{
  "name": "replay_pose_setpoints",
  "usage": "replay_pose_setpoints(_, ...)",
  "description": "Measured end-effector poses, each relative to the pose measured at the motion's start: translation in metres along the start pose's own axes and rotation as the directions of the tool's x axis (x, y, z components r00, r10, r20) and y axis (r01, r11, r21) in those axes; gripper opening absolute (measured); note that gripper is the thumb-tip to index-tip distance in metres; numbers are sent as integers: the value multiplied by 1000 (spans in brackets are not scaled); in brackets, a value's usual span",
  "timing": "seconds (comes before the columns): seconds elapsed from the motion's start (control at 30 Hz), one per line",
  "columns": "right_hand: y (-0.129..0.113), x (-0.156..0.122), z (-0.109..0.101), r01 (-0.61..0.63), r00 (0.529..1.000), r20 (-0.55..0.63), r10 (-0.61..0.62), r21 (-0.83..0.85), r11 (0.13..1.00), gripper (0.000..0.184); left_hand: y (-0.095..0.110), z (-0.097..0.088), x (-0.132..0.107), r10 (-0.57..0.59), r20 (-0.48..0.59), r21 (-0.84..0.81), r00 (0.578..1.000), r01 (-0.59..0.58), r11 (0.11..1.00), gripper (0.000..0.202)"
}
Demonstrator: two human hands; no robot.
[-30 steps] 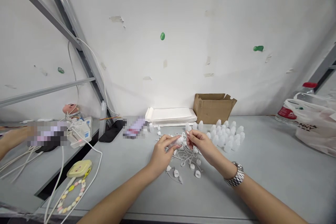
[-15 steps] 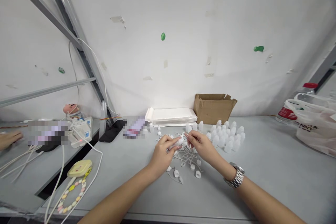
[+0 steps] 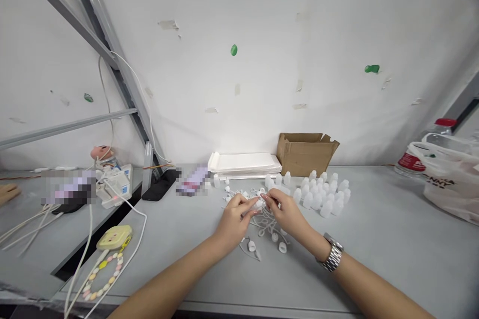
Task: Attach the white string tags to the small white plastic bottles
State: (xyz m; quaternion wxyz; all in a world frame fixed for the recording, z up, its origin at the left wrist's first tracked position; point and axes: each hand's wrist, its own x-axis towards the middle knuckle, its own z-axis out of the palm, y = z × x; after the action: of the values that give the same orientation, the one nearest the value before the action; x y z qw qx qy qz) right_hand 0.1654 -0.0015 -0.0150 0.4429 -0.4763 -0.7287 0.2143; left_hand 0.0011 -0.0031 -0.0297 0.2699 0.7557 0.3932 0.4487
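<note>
My left hand (image 3: 235, 219) and my right hand (image 3: 285, 212) meet fingertip to fingertip over the grey table (image 3: 374, 254). Both are pinched on a small white plastic bottle (image 3: 258, 203) held between them; the left hand grips its body and the right hand's fingers close on its tip. Under the hands lies a scatter of small white tethered caps (image 3: 267, 237). A cluster of several small white bottles (image 3: 324, 192) stands just right of my right hand. My right wrist wears a metal watch (image 3: 331, 258).
An open cardboard box (image 3: 305, 152) and a stack of white sheets (image 3: 243, 163) stand at the back wall. A white plastic bag (image 3: 449, 179) and a red-capped water bottle (image 3: 415, 157) sit far right. Cables, a yellow power strip (image 3: 114, 238) and a bead string lie left. Another person's hand (image 3: 8, 192) is at the left edge.
My two hands have sunk slightly toward the table and drawn closer together on the small bottle. The other person's hand at the left edge has pulled back.
</note>
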Motion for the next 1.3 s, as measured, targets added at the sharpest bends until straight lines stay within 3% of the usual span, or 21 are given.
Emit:
replay_pose_setpoints(0.4,-5,3,-5,-41,998,41,41,17,999,36,-3,-1,5,26,-6,-50,1000,-26,998,32)
replay_pose_setpoints(0.57,-9,3,-9,-115,992,-34,120,111,987,20,1,-5,10,-36,-93,-41,995,32,999,27)
replay_pose_setpoints(0.7,-9,0,-6,-62,995,-75,72,131,989,24,5,-4,10,-124,-86,-72,989,118,990,35)
replay_pose_setpoints(1.07,-2,1,0,-75,983,-143,118,278,958,29,5,-3,7,-99,-26,38,995,100,994,38)
replay_pose_setpoints(1.2,-2,8,-5,-3,980,-194,36,169,986,24,5,-3,7,-44,-3,48,999,44,998,42)
replay_pose_setpoints(1.3,-4,28,-10,95,966,-235,-105,-54,994,19,2,-5,10,-38,-67,79,997,43,996,36)
